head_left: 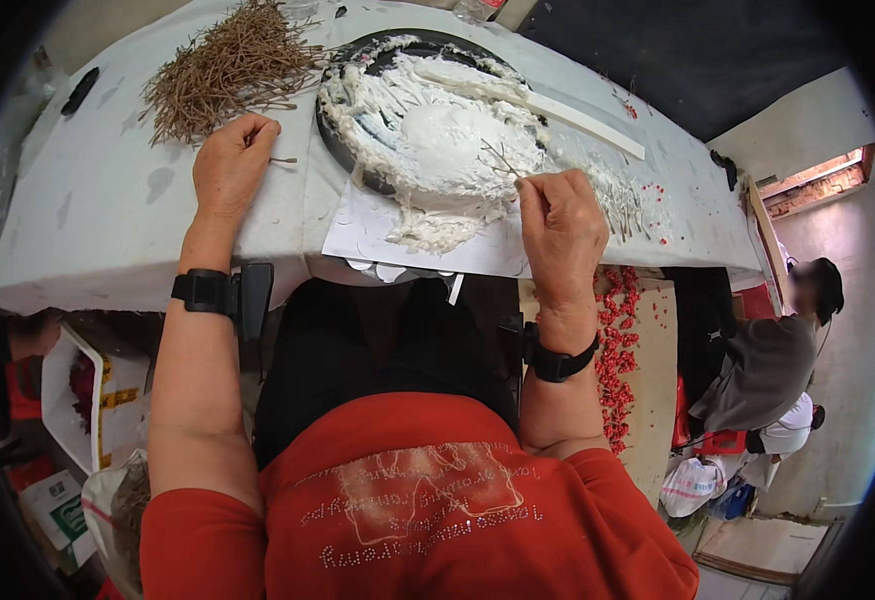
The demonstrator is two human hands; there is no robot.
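Note:
My left hand (233, 165) is closed in a pinch at the near edge of a heap of thin brown stems (232, 65). One short brown stem (283, 160) pokes out past its fingertips. A small forked twig (498, 156) is pinched in my right hand (563, 222), its prongs pointing up and left over thick white paste (447, 125). The paste fills a round black tray (329, 130) and spills over its near rim onto a white sheet (352, 225). Whether the prongs touch the paste, I cannot tell.
A white strip (587, 125) lies across the tray's right rim. Paste-smeared stems (622, 205) and red bits lie to the right on the white-covered table (87, 200). Red berry-like clusters (617, 350) line a board below. Another person (762, 365) sits at the far right.

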